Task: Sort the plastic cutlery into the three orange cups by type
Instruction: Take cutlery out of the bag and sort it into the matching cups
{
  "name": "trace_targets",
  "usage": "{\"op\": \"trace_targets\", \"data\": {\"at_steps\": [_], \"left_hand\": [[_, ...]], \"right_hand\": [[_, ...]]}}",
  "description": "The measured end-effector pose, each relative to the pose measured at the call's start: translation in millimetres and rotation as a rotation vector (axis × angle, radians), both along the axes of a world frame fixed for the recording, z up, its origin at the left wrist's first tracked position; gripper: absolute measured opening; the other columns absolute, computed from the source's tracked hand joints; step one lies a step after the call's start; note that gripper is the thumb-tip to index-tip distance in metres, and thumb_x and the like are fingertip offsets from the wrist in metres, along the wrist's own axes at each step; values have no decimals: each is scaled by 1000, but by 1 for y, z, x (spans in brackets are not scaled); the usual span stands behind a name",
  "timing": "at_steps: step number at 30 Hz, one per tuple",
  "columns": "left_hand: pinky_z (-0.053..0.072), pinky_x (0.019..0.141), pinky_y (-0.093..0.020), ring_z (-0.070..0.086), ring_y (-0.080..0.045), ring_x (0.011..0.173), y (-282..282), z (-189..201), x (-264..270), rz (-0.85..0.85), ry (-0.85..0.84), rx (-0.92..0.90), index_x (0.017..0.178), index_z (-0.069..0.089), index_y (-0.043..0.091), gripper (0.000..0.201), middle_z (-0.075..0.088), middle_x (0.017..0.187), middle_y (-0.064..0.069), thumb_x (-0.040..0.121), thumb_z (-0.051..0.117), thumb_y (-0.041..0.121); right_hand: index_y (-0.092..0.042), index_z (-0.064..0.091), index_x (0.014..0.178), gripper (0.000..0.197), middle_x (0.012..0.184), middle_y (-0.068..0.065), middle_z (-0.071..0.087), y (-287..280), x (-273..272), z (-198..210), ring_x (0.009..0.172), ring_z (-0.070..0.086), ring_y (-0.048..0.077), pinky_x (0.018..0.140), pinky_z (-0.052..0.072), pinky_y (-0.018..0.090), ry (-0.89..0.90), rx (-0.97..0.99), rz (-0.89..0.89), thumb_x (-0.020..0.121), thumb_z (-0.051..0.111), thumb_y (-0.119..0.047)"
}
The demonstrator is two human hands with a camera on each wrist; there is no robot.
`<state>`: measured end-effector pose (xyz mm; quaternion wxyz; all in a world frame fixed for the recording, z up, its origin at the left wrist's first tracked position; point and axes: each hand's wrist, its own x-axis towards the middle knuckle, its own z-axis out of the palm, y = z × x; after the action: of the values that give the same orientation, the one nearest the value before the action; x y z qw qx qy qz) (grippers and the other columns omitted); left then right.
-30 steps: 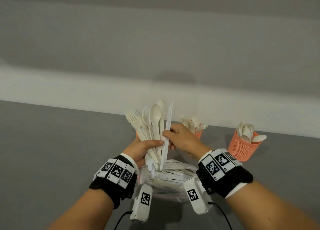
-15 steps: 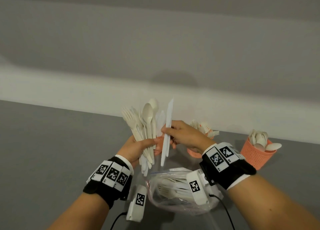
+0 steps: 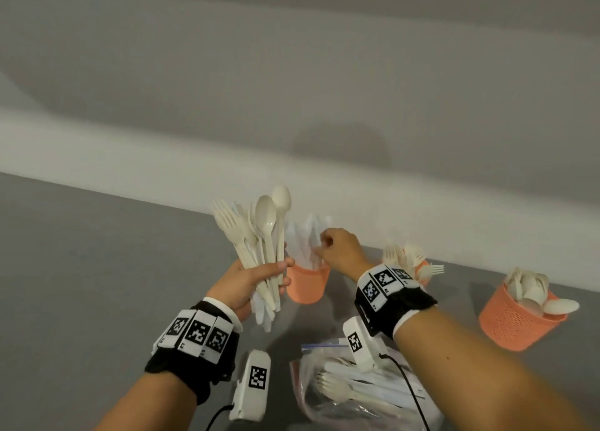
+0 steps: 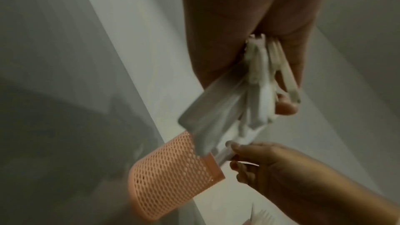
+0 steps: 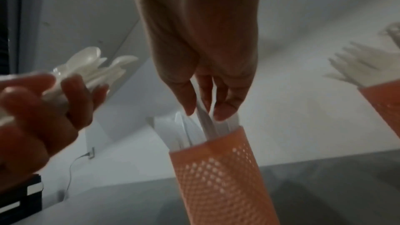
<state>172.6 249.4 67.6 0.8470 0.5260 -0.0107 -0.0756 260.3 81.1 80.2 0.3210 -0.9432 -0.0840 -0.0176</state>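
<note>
My left hand (image 3: 256, 278) grips an upright bundle of white forks, spoons and knives (image 3: 259, 236), whose handles show in the left wrist view (image 4: 259, 91). Just to its right stands the orange mesh knife cup (image 3: 308, 284) (image 5: 218, 177) (image 4: 173, 174). My right hand (image 3: 324, 249) (image 5: 205, 109) hovers over its rim and pinches a white knife (image 5: 205, 126) whose lower end is inside the cup among other knives. The fork cup (image 3: 422, 270) and the spoon cup (image 3: 516, 320) stand further right.
A clear zip bag (image 3: 357, 395) with more cutlery lies on the grey table (image 3: 97, 268) under my right wrist. A white wall ledge (image 3: 130, 167) runs behind the cups. Bare table lies to the left of my left hand.
My right hand drew one knife out of the bundle, carried it right and lowered it into the knife cup. My left hand kept hold of the bundle.
</note>
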Motion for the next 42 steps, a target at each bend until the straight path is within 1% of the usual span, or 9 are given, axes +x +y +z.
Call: {"op": "trace_targets", "data": {"at_steps": [4,9,17,23,27,31,36,39,42], "left_hand": [[52,50,-23,57,-12,48,-5,-5,2,22,40,-37,105,60,11,23,64,63,0,85,55,0],[51,51,-25,57,-13,49,-11,-8,5,22,49,5,97,60,5,19,58,54,-3,79,64,1],[55,60,-28,66,-17,64,-20,-7,2,-40,-15,9,113,61,5,32,69,79,-10,81,62,1],[55,57,-29,66,-19,63,-22,-10,0,-48,2,-65,115,59,3,29,67,74,-14,87,53,1],[54,58,-29,68,-23,64,-23,-10,1,-22,2,-68,113,58,-4,32,69,73,-15,81,58,-4],[51,59,-28,66,-24,64,-25,-10,4,53,30,-39,117,55,-11,50,66,79,-19,71,64,5],[55,67,-33,70,-28,81,-25,-11,7,196,50,-24,109,63,-5,43,71,93,-20,69,73,8],[56,70,-34,69,-29,90,-22,-4,7,154,48,-107,114,60,-6,43,69,102,-21,75,70,8],[57,81,-38,67,-28,97,-23,-1,6,110,35,-184,115,59,-1,35,68,106,-18,82,62,8]], "right_hand": [[-5,44,132,53,128,12,40,1,-9,6,116,46,23,101,42,33,-217,167,-58,83,64,-11],[-10,67,91,22,78,-1,56,15,-50,30,64,48,2,62,40,7,-215,334,181,78,73,-26],[-7,52,77,12,54,-5,48,23,-65,32,46,47,8,40,36,5,-68,324,194,85,60,-11],[-4,48,100,18,70,3,54,21,-66,30,55,55,17,50,45,16,98,389,121,86,55,-12],[5,60,87,14,66,9,57,17,-64,28,53,52,13,47,42,15,185,483,108,86,54,-8],[-7,54,72,20,57,4,53,16,-66,30,45,50,12,44,40,12,207,496,122,92,53,-13],[-3,56,93,21,84,7,58,19,-62,23,78,54,19,71,43,27,147,435,63,96,43,-19],[-10,54,79,22,74,1,55,15,-63,24,69,52,11,63,41,20,135,442,75,97,44,-17],[6,59,84,29,73,14,60,17,-67,21,64,56,15,59,46,22,231,389,160,96,47,-18]]}}
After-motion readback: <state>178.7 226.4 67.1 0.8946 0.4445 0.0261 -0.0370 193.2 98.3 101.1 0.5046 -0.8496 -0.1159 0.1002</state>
